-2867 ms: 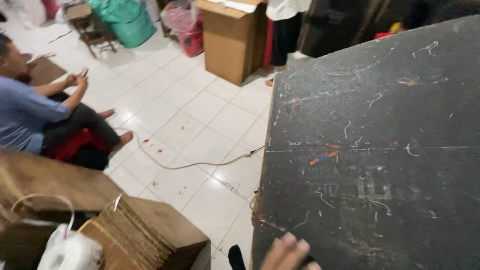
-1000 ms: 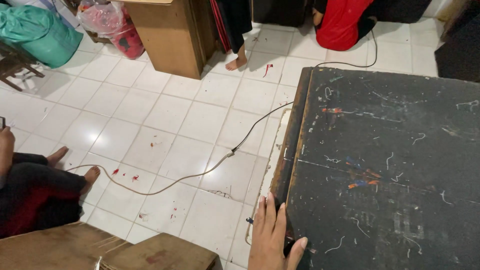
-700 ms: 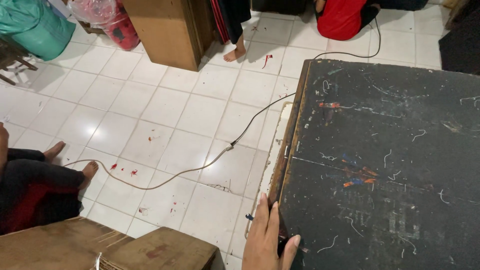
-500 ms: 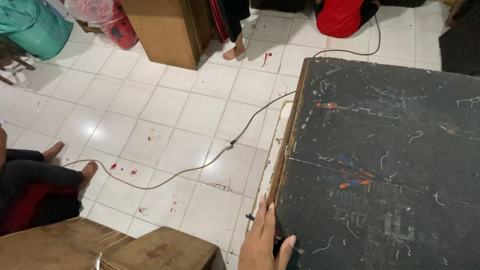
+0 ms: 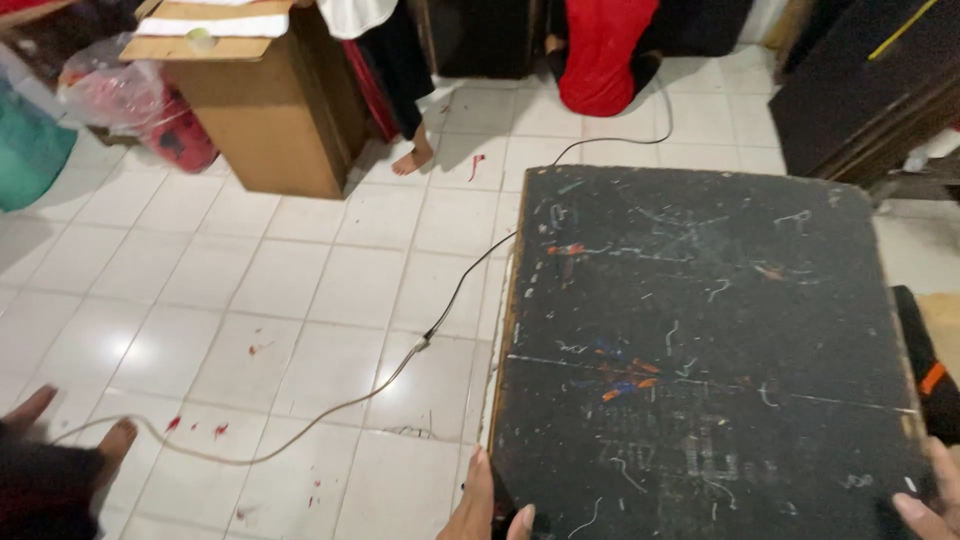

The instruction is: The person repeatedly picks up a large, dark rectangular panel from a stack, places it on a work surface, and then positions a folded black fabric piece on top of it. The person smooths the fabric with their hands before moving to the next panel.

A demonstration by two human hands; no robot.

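Observation:
A large black box (image 5: 700, 330) with a scratched, paint-flecked top fills the right half of the view. My left hand (image 5: 488, 505) grips its near left corner, fingers along the edge and thumb on top. At the bottom right, my right hand (image 5: 930, 500) holds the near right corner, only partly in view. The box's wooden rim shows along its left and right sides.
A cable (image 5: 400, 360) runs across the white tiled floor to the box's left side. A cardboard box (image 5: 250, 100) stands at the back left beside a red bag (image 5: 170, 130). One person's bare foot (image 5: 412, 158) and another's feet (image 5: 110, 445) are near. Dark panels (image 5: 870, 90) lean at right.
The view has swung right and up, so the whole box top shows. My right hand has come into view at the near right corner. My left hand stays on the left corner.

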